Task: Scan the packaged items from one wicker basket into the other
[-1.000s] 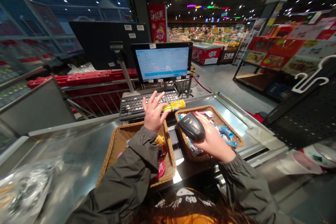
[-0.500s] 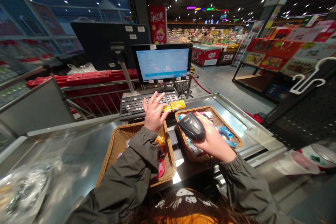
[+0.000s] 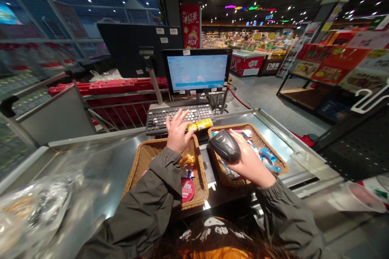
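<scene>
- Left hand [image 3: 178, 134] is pinching the packet [image 3: 204, 124] mid-frame, other fingers spread;
- packet is looking light, soft, slippery — its ends probably suiting a pinch;
- right hand [image 3: 249, 162] is gripping the scanner [image 3: 225, 145], right of centre, fingers mostly hidden.

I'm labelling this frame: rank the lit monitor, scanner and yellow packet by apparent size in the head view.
1. Lit monitor
2. Scanner, in the right hand
3. Yellow packet, in the left hand
</scene>
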The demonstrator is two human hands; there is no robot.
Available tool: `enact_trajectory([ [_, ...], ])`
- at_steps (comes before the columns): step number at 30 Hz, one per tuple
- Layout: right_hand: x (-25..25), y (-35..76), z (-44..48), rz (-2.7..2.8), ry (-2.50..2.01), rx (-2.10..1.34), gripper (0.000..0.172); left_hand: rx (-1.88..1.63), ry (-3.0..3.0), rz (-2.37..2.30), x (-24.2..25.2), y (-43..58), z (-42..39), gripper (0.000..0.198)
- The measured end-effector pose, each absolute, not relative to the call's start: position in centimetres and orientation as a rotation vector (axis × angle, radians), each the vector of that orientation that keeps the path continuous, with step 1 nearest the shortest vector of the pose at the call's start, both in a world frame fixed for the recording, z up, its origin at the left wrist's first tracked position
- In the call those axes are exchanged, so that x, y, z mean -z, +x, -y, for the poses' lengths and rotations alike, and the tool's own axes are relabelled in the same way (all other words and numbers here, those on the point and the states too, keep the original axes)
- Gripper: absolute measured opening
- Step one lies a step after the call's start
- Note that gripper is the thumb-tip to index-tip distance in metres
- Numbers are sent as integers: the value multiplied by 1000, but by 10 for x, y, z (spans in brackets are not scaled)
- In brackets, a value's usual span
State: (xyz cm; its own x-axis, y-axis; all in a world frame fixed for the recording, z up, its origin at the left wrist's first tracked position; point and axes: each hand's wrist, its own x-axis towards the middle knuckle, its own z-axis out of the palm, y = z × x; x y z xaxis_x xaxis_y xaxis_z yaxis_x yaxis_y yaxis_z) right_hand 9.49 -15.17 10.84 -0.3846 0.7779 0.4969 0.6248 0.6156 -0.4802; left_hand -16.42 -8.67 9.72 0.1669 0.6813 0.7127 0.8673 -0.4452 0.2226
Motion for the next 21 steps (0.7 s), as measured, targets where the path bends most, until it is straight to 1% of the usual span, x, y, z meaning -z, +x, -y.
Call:
enact_trajectory([
  [10,-107,68,147,2174,-1035,-278,67,1036,-2177,1680,-82,-209,111,12],
  [21,-104,34,148,2231,-961,-318,62,862,-2211,1776,-49,-262,149,10],
])
